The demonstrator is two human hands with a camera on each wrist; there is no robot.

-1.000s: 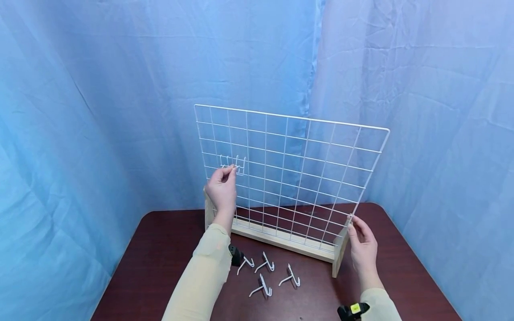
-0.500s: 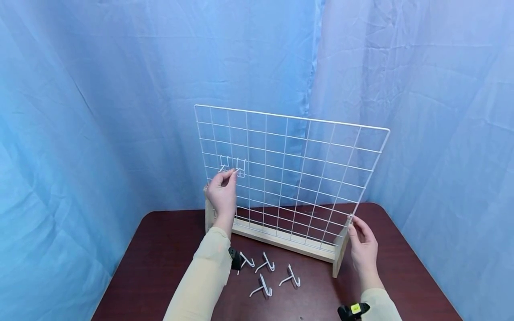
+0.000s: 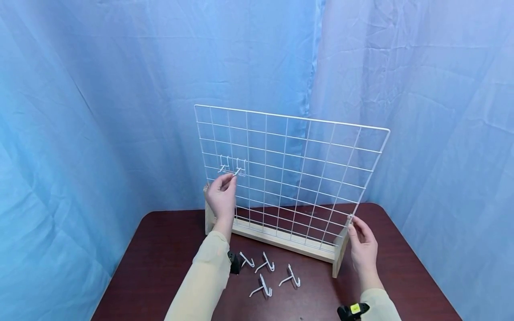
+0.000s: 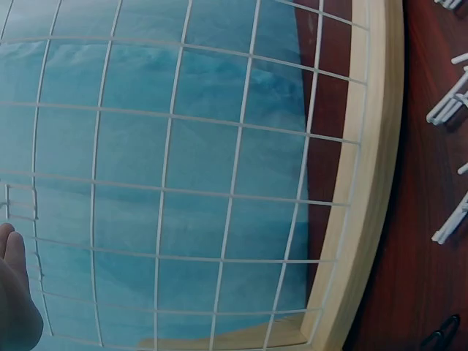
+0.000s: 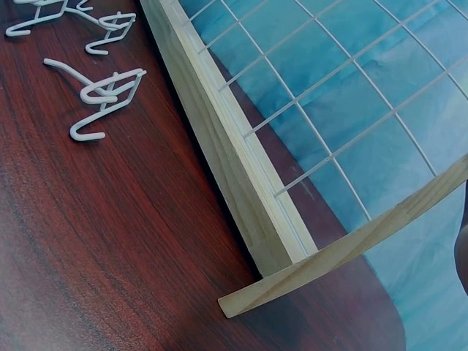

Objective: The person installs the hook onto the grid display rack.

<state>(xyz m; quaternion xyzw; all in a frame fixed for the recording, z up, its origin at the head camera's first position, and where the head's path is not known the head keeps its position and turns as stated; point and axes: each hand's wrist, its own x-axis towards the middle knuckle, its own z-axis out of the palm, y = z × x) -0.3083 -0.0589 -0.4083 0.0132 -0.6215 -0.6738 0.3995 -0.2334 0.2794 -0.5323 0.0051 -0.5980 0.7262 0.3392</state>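
Wire grid [image 3: 281, 182] shows its top edge only in head view.

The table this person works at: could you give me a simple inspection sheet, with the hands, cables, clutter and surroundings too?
Surface: reddish-brown table, grain showing.
Job's things: white grid in a wooden stand; two hooks on the grid, four loose hooks on the table.
Clutter: a dark speck near the front, too small to identify.
Hands: left hand has its fingertips at the tip of the hook farther right on the grid, grip unclear; right hand holds the stand's right side.
Cables: nothing seen for certain; a black shape in the left wrist view is unclear.
Surroundings: blue curtain behind and at both sides.
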